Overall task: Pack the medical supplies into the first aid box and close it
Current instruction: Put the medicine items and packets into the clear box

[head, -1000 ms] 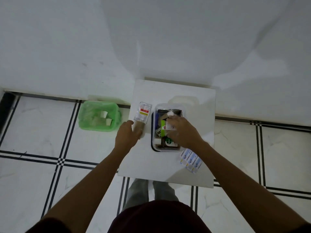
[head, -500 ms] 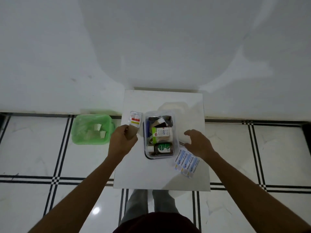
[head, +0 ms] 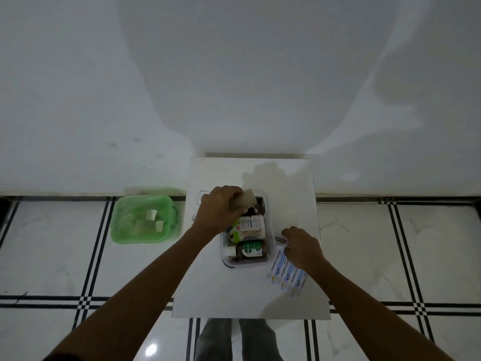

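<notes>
1. White table [head: 216, 290] stands against the wall, person at its near edge. Near-left part of the top is bare, so there is room to work; the right side is tight, with supplies lying close to the right edge.
2. Green bin [head: 141, 220] sits on the floor left of the table, well apart from the box; likely for waste, not part of packing.
3. First aid box [head: 270, 252], clear plastic, sits mid-table with its top open. It looks nearly full: a dark bottle [head: 251, 252] lies at the near end, a white carton [head: 250, 224] behind it. Only the far end looks to have a gap.
4. Left hand [head: 218, 212] is over the box's far-left corner, fingers closed around a pale packet [head: 247, 203], held above that far gap, probably to drop it in.
5. Right hand [head: 302, 247] rests just right of the box, fingers curled down onto a thin dark strip [head: 281, 240]; whether it is pinched, I cannot tell.
6. Blue-and-white bandage strips [head: 286, 278] lie flat by the table's right edge, partly under the right wrist, not yet packed; a careless sweep could push them off.
7. No lid clearly seen; closing not yet done.
</notes>
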A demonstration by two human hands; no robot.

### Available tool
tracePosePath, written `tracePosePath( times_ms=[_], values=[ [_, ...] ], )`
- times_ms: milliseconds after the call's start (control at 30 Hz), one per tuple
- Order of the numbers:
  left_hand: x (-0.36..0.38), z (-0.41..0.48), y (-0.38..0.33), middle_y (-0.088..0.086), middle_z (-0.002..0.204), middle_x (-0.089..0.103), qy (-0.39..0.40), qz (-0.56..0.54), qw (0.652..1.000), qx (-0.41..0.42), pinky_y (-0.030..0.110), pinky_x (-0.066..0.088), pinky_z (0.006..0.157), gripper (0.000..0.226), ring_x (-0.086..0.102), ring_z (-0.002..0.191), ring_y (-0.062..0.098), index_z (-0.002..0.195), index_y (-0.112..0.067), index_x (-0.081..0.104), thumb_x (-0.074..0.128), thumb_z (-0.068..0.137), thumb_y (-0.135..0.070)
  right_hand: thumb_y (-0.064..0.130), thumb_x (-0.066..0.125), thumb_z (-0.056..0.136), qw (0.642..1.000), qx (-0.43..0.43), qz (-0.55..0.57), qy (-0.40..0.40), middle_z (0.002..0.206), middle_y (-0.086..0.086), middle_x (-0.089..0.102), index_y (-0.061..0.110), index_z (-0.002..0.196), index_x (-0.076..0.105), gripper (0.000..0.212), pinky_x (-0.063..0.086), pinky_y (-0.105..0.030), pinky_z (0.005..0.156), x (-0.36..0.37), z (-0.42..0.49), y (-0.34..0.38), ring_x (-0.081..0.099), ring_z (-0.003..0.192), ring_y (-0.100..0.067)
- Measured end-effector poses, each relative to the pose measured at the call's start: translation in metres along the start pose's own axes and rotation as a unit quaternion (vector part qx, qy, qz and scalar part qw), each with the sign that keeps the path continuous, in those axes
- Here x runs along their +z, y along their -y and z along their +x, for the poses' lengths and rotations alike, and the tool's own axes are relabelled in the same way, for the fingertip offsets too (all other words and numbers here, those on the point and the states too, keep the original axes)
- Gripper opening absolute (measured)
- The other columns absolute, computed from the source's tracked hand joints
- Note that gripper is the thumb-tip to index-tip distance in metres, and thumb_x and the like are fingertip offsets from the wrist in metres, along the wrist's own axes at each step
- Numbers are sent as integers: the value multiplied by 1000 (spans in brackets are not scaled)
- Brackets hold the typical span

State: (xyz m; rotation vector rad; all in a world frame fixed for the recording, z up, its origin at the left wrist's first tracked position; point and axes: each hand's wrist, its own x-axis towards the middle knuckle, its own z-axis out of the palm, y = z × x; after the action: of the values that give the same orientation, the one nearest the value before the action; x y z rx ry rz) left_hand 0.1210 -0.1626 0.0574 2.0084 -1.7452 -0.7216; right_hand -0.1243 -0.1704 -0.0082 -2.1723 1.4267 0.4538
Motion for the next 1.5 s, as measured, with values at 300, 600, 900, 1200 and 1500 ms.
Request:
tracePosePath(
  times_ms=[300,600,900,1200,1500],
  values=[
    [14,22,0,-5,105,69,75,202,971,103,37,27,82,26,52,101,18,107,-30,65,55,85,-41,19,56,85,998,12,41,-52,107,-6,60,15,117,56,32,51,-34,76,-6,0,-1,57,100,-22],
    [0,-6,10,4,99,71,-145,-139,979,-17,30,50,76,20,63,86,17,104,-13,69,63,87,-22,32,66,76,963,104,170,-182,86,-3,64,14,93,62,24,53,-33,65,-51,-19,7,62,73,-21],
    [-6,-55,61,7,88,71,-174,-187,953,-161,2,44,61,13,63,75,13,96,-5,70,63,84,-4,24,79,72,914,-6,365,-176,79,6,69,14,92,71,23,50,-8,56,-89,-33,106,63,63,0],
    [-10,-47,80,11,96,71,-135,-159,958,-196,8,40,67,20,61,79,15,102,-2,67,63,83,-4,16,67,79,927,-20,335,-166,54,2,42,13,60,45,30,33,-21,47,-54,-5,150,37,47,-10],
    [2,-26,85,16,101,69,-72,-137,954,-256,25,43,77,27,62,84,22,109,-2,64,65,83,-10,16,87,60,983,-69,34,-168,78,-12,63,7,70,70,22,54,-31,47,-38,0,154,62,71,-24]
  ],
)
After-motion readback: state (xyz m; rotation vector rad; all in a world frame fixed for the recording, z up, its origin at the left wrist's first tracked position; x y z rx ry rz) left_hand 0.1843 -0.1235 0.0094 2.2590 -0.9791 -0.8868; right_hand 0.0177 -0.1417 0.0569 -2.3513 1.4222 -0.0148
